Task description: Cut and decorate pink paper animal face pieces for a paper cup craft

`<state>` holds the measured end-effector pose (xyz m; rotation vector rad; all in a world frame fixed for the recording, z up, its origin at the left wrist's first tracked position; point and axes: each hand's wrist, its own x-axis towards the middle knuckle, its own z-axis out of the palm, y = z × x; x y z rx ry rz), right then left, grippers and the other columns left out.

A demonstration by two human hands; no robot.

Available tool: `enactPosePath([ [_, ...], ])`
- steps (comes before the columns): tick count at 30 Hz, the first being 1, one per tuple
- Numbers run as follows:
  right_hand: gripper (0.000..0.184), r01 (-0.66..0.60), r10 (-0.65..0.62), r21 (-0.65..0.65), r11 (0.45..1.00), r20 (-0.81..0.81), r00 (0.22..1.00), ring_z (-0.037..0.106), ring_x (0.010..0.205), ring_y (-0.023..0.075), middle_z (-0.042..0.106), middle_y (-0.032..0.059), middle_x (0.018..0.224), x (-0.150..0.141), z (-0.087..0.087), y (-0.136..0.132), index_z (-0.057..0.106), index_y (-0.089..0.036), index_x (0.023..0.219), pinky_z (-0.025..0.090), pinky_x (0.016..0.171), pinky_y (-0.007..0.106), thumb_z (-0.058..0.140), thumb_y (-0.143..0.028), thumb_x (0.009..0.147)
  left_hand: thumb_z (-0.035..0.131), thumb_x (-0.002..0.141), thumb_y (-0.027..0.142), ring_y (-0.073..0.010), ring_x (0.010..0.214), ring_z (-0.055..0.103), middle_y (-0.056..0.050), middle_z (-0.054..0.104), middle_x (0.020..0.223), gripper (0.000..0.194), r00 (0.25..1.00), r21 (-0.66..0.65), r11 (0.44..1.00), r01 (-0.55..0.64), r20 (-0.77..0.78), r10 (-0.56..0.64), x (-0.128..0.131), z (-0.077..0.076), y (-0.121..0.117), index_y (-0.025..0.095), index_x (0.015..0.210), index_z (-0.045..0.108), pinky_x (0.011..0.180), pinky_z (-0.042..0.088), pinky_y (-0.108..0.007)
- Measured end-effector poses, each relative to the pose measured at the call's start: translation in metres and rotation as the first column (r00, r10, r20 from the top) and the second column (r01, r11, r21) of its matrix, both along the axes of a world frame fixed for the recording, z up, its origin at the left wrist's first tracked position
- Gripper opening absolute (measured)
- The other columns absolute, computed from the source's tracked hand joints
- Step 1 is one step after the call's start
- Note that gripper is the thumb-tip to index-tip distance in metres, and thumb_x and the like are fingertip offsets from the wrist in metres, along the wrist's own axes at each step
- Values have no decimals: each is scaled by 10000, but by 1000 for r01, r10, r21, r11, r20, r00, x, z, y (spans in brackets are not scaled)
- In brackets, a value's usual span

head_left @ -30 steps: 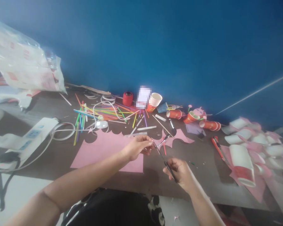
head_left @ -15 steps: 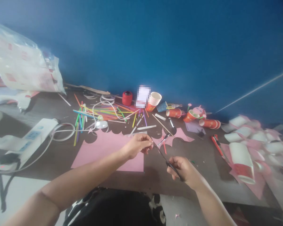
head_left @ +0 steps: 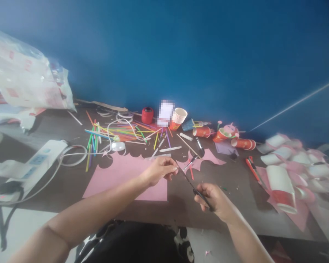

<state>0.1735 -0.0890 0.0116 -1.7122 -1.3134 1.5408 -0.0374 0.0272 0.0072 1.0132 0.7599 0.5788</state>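
Note:
My right hand [head_left: 214, 199] is closed round the handles of a pair of dark scissors [head_left: 186, 179], whose slim blades point up and left. The blade tips reach the fingertips of my left hand [head_left: 161, 170]. Thumb and forefinger of that hand are pinched together; whatever lies between them is too small to make out. Under my left wrist lies a large pink paper sheet [head_left: 120, 179] with scalloped bites cut from its far edge. Beyond the blades is another cut pink paper piece [head_left: 210, 157] with a curved outline.
Coloured sticks [head_left: 117, 129] and a white cable lie at the back left, near a power strip [head_left: 41, 160]. Paper cups [head_left: 179, 117] and a red roll [head_left: 147, 115] stand by the blue wall. A red utility knife [head_left: 252, 168] and several white cups [head_left: 281, 188] are at right.
Both hands and the scissors stay in nearly the same place. The view has shifted very slightly.

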Motion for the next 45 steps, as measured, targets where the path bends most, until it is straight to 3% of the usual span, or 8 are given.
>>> enactPosePath([
  [7,291,34,-34,35,999,-17,999,480,494,100,561,-27,515,-8,-4,2,494,-176,702,306,519,218,633,-428,742,670,641,289,-68,491,479,-1,584,637,194,999,-81,996,-22,26,24,-4,-1,0,140,715,570,438,442,-198],
  [17,320,21,-20,23,1000,-54,998,515,500,98,510,-49,543,-17,-8,2,463,-180,659,328,514,212,651,-431,726,668,610,282,-70,512,407,35,463,553,187,1000,-124,992,-14,18,16,-4,-2,-2,144,687,568,417,442,-182],
  [25,350,-6,6,3,1000,-23,1000,503,492,102,516,-45,521,-14,-4,2,474,-181,671,317,512,216,670,-469,704,609,596,234,-71,513,431,21,493,583,113,1000,-79,997,16,-23,-18,-2,-4,-2,143,648,567,428,444,-189],
  [36,336,52,-52,3,999,-35,998,507,485,90,480,-62,540,-17,-8,1,453,-183,638,343,497,207,707,-400,675,617,614,255,-69,497,427,30,482,552,119,1000,-87,996,14,-19,-15,1,-9,-3,151,623,560,445,430,-191],
  [45,393,88,-89,-32,996,-22,996,477,452,86,461,-66,510,-24,-4,4,433,-189,610,341,473,214,726,-449,640,656,633,290,-66,506,421,31,478,553,173,1000,-108,994,4,-16,-6,-1,-13,-3,147,623,559,452,429,-189],
])
